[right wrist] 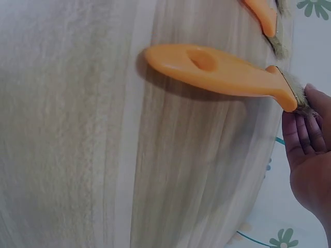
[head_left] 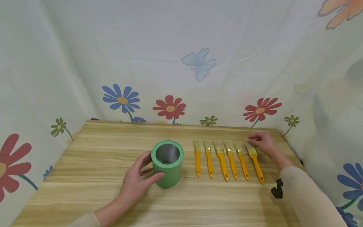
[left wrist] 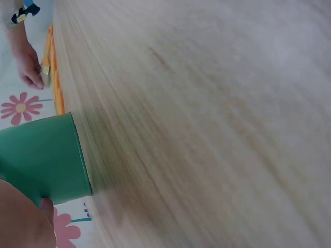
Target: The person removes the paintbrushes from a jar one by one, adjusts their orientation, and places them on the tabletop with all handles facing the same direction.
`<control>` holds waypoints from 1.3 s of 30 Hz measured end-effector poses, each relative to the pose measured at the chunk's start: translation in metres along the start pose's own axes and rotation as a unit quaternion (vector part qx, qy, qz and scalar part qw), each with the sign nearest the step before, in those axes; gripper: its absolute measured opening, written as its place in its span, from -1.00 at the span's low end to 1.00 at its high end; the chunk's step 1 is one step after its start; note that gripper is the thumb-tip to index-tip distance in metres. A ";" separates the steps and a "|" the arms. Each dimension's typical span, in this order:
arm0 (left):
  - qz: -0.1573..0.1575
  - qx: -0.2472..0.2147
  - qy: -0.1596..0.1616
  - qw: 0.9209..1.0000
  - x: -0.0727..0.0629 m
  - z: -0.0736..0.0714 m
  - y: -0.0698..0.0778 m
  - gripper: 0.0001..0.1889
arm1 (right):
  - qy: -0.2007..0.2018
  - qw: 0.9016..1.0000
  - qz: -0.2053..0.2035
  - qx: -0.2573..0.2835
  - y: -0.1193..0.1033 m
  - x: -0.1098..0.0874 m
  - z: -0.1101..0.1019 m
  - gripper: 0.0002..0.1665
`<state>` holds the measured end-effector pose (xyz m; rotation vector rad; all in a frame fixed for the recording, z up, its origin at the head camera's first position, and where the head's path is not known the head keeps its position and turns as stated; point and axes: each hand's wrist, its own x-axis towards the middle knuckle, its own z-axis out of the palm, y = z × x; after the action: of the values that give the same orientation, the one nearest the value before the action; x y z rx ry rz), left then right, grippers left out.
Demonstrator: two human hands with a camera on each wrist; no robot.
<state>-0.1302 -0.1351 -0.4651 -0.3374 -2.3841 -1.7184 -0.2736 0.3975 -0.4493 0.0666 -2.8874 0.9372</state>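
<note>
A green cylindrical can (head_left: 169, 177) with a metallic inside stands upright on the wooden table. Curled partly round its left side, my left hand (head_left: 133, 184) holds it with the thumb across the front; the left wrist view shows the can's green wall (left wrist: 44, 157) close up. To the right lies a row of several paintbrushes, orange handles toward me and pale bristles away. My right hand (head_left: 263, 144) is at the far end of the rightmost paintbrush (head_left: 258, 168). In the right wrist view, its thumb and fingers pinch the bristles beyond the orange handle (right wrist: 217, 72).
The leftmost paintbrush (head_left: 198, 160) lies a short way right of the can. A white cloth backdrop (head_left: 158, 63) with printed flowers and a butterfly surrounds the table's (head_left: 113, 142) back and sides. A small black device (head_left: 278, 189) is at the right sleeve.
</note>
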 end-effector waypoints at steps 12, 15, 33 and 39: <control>-0.005 0.004 0.000 1.000 -0.001 0.001 0.004 -0.12 | 0.005 0.999 0.016 -0.027 -0.006 -0.003 0.000 -0.69; -0.009 0.004 -0.001 1.000 0.000 0.001 0.004 -0.12 | 0.007 0.999 0.011 -0.033 -0.006 -0.005 -0.002 -0.69; 0.006 -0.002 0.000 1.000 0.001 -0.001 0.000 -0.12 | -0.038 0.996 -0.031 -0.074 -0.018 -0.030 0.001 -0.45; 0.006 -0.003 -0.004 1.000 0.002 0.000 -0.002 -0.12 | -0.046 0.994 -0.038 -0.086 -0.012 -0.033 0.008 -0.48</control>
<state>-0.1324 -0.1354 -0.4661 -0.3605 -2.3770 -1.7229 -0.2411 0.3834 -0.4529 0.2079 -3.0131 0.6864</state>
